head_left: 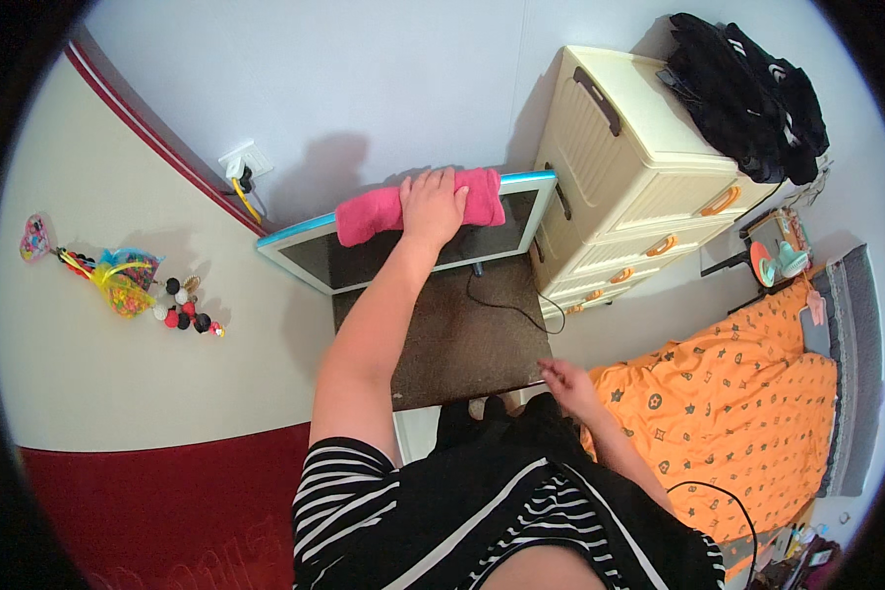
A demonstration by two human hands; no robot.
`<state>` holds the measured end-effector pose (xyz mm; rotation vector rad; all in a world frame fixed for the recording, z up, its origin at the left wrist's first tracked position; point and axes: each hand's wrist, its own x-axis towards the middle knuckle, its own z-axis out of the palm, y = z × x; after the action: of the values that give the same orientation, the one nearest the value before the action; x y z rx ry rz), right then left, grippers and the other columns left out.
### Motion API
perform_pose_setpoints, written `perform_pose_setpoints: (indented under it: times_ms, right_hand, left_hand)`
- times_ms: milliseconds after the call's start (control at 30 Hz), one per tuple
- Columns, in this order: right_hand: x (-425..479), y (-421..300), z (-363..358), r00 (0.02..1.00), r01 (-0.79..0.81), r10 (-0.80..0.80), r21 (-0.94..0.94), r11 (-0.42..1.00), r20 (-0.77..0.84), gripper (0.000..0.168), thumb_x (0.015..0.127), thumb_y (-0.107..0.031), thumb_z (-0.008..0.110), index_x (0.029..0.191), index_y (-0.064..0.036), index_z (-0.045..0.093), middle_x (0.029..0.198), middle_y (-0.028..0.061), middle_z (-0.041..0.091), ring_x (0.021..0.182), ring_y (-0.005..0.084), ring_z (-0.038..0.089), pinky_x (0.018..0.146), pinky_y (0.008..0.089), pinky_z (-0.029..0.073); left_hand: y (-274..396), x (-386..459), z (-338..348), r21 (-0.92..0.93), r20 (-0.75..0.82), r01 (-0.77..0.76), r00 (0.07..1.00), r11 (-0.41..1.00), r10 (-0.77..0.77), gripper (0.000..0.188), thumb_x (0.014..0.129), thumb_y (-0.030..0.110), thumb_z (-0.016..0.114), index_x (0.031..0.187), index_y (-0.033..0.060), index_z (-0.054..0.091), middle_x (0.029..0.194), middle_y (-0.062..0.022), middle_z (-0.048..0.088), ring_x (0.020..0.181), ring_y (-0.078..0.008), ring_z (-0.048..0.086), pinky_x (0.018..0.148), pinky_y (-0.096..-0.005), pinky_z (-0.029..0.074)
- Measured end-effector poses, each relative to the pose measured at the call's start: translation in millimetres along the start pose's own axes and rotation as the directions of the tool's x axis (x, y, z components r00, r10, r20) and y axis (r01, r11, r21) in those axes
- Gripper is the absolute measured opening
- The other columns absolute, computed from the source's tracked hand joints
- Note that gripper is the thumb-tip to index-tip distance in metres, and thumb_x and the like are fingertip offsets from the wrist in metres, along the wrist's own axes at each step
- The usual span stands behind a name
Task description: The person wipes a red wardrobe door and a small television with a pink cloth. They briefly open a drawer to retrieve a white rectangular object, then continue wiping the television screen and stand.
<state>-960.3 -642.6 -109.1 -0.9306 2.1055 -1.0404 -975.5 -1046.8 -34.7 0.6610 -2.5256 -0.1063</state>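
Observation:
My left hand lies spread over a folded pink cloth, pressing it on the top edge of a flat-screen monitor. The monitor has a white frame, a dark screen and a bright blue strip along its top. It stands at the back of a dark brown tabletop, close to the wall. Part of the screen is hidden behind the cloth and my forearm. Near the right front corner of the tabletop hangs my right hand, fingers loosely curled, with nothing visible in it.
Right of the monitor stands a cream plastic drawer cabinet with black clothes on top. A black cable curves over the tabletop's right side. Beyond lies a bed with an orange patterned cover. Beaded ornaments hang at left, near a wall socket.

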Motion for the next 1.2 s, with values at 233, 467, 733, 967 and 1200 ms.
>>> perform_pose_setpoints:
  times_ms: [233, 467, 733, 967, 1200]
  right_hand:
    - [108, -98, -53, 0.866, 0.449, -0.463, -0.116, 0.886, -0.189, 0.03, 0.093, -0.011, 0.062, 0.121, 0.0, 0.064, 0.115, 0.0197, 0.067, 0.108, 0.0378, 0.064, 0.095, 0.0426, 0.051]
    - [183, -149, -51, 0.678, 0.658, -0.708, -0.267, 0.704, -0.197, 0.035, 0.09, -0.011, 0.066, 0.123, -0.002, 0.063, 0.129, 0.0185, 0.061, 0.12, 0.038, 0.057, 0.103, 0.045, 0.046]
    - [269, -224, 7, 0.572, 0.669, -0.816, -0.529, 0.522, -0.083, 0.05, 0.089, -0.023, 0.069, 0.136, -0.01, 0.058, 0.135, 0.0173, 0.058, 0.133, 0.0374, 0.049, 0.111, 0.0535, 0.039]
    - [298, -217, 55, 0.739, 0.479, -0.672, -0.73, 0.487, 0.036, 0.058, 0.092, -0.034, 0.066, 0.146, -0.021, 0.049, 0.138, 0.0104, 0.058, 0.133, 0.0303, 0.05, 0.116, 0.0532, 0.031]
    - [294, -194, 48, 0.68, 0.463, -0.732, -0.792, 0.398, 0.029, 0.054, 0.093, -0.029, 0.063, 0.145, -0.024, 0.05, 0.137, 0.0085, 0.057, 0.131, 0.0276, 0.05, 0.118, 0.0493, 0.03]
  left_hand:
    - [-18, -5, -20, -0.113, -0.175, -0.107, 0.981, 0.988, 0.086, 0.04, 0.094, 0.023, 0.061, 0.127, 0.0018, 0.062, 0.133, -0.0202, 0.06, 0.129, -0.0392, 0.052, 0.11, -0.0534, 0.037]
    - [-116, -64, -87, 0.204, -0.113, 0.122, 0.989, 0.971, -0.101, 0.058, 0.084, 0.005, 0.06, 0.142, 0.0036, 0.051, 0.148, -0.0236, 0.046, 0.139, -0.0439, 0.041, 0.114, -0.052, 0.034]
    - [-149, -96, -95, 0.309, 0.17, 0.156, 0.962, 0.938, -0.216, 0.084, 0.079, 0.014, 0.068, 0.155, 0.0118, 0.033, 0.16, -0.0214, 0.03, 0.146, -0.0437, 0.03, 0.117, -0.0576, 0.03]
    - [-150, -96, -88, 0.291, 0.089, 0.109, 0.986, 0.95, -0.141, 0.089, 0.076, 0.012, 0.07, 0.156, 0.0124, 0.032, 0.158, -0.0201, 0.033, 0.146, -0.0411, 0.031, 0.117, -0.0609, 0.026]
    - [-156, -102, -82, 0.266, 0.048, 0.106, 0.991, 0.958, -0.123, 0.09, 0.073, 0.009, 0.069, 0.156, 0.0123, 0.032, 0.158, -0.0183, 0.034, 0.146, -0.0392, 0.032, 0.119, -0.0592, 0.023]
